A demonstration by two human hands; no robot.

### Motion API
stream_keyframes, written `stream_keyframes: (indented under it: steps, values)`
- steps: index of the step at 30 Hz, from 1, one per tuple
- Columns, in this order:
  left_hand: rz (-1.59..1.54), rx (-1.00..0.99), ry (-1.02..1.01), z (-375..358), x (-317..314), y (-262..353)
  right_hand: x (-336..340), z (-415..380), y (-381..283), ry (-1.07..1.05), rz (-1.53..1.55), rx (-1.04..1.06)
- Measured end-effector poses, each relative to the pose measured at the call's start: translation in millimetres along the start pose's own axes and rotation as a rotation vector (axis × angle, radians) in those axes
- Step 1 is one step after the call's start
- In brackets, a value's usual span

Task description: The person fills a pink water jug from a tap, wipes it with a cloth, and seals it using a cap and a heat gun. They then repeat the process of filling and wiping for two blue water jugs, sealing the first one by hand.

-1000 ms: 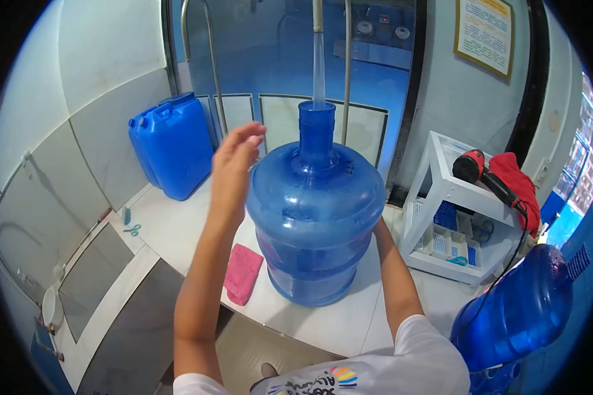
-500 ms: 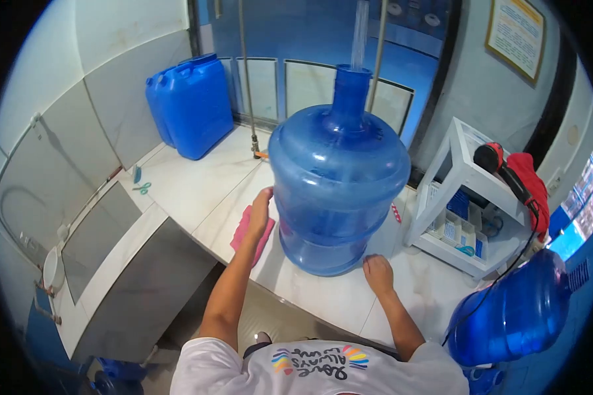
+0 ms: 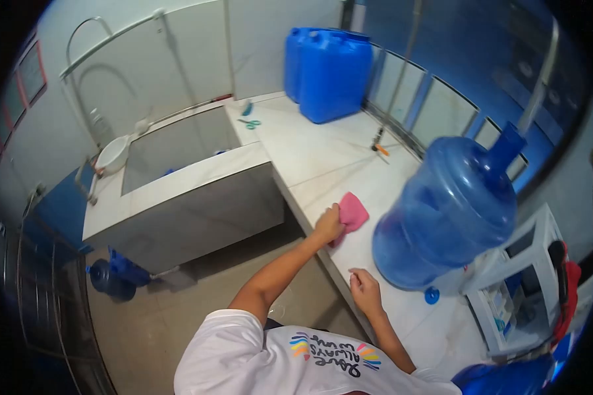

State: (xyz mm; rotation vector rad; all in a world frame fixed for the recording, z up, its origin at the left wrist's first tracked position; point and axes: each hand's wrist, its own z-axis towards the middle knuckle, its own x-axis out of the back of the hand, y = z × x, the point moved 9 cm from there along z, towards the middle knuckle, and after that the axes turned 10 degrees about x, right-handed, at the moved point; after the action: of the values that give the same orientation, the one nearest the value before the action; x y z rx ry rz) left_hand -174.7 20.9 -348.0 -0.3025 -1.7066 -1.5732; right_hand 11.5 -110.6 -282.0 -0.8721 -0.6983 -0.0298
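My left hand (image 3: 329,225) is closed on a pink cloth (image 3: 353,212) at the counter's front edge. Part of the cloth is hidden behind the fingers. Close by, my right hand (image 3: 364,291) hovers near the front edge with its fingers loosely curled and nothing visible in them. To the right of both hands stands a large translucent blue water jug (image 3: 441,214), touched by neither. A clear stream or tube (image 3: 544,72) runs down to the mouth of its neck. A blue cap (image 3: 431,295) lies by the jug's base.
Blue jerrycans (image 3: 336,76) stand at the back of the counter (image 3: 316,158). Small green scissors (image 3: 249,123) lie near the sink (image 3: 178,148), beside a white basin (image 3: 112,155). A valve with an orange handle (image 3: 381,150) is behind the jug. A white shelf unit (image 3: 517,289) stands at right.
The view has swung left. My left hand has closed on the pink cloth beside it. My right hand has left the jug's base and come toward the left; a blue cap now shows there.
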Motion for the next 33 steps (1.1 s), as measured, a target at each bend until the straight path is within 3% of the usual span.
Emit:
stream_keyframes:
  steps: [1, 4, 6, 7, 8, 10, 13, 15, 16, 18, 23, 25, 27, 29, 31, 33]
  values:
    - [-0.104, 0.083, -0.030, 3, 5, -12, -19, 9, 9, -0.025, 0.010, 0.022]
    - [-0.296, 0.216, -0.125, 1, 51, -36, -80, 40, 74, 0.183, 0.672, -0.361]
    - [-0.655, 0.210, -0.293, -11, 87, -46, -107, 73, 45, 0.235, 0.861, -0.521]
    - [-0.650, 0.227, -0.270, -19, 119, -52, -125, 91, 28, 0.275, 0.940, -0.579]
    - [-0.703, 0.209, -0.284, -27, 152, -52, -149, 112, 15, 0.253, 0.956, -0.584]
    - [-0.791, 0.151, -0.276, -31, 199, -78, -205, 163, -32, 0.121, 1.491, -0.424]
    - [-0.779, 0.192, -0.190, -32, 279, -142, -285, 218, -81, -0.057, 1.639, -0.440]
    - [-1.058, 0.316, -0.215, -41, 337, -166, -332, 250, -119, -0.141, 1.687, -0.438]
    - [-0.960, 0.371, -0.126, -30, 360, -202, -354, 266, -142, -0.208, 1.723, -0.435]
    - [-0.864, 0.441, -0.035, -20, 401, -251, -390, 297, -175, -0.285, 1.667, -0.375]
    - [-1.461, 0.352, -0.180, 17, 480, -303, -480, 379, -216, -0.546, 1.397, -0.208]
    - [-1.397, 0.373, -0.184, 40, 501, -332, -505, 418, -221, -0.523, 1.285, -0.166]
    - [-1.278, 0.406, 0.065, 70, 532, -374, -524, 458, -228, -0.529, 1.049, -0.071]
    - [-1.243, 0.378, 0.153, 103, 558, -392, -555, 510, -219, -0.523, 0.999, 0.003]
    - [-1.058, 0.498, 0.361, 136, 588, -431, -588, 549, -201, -0.513, 0.951, 0.084]
    - [-1.016, 0.472, 0.390, 179, 610, -456, -599, 608, -188, -0.276, 0.627, 0.205]
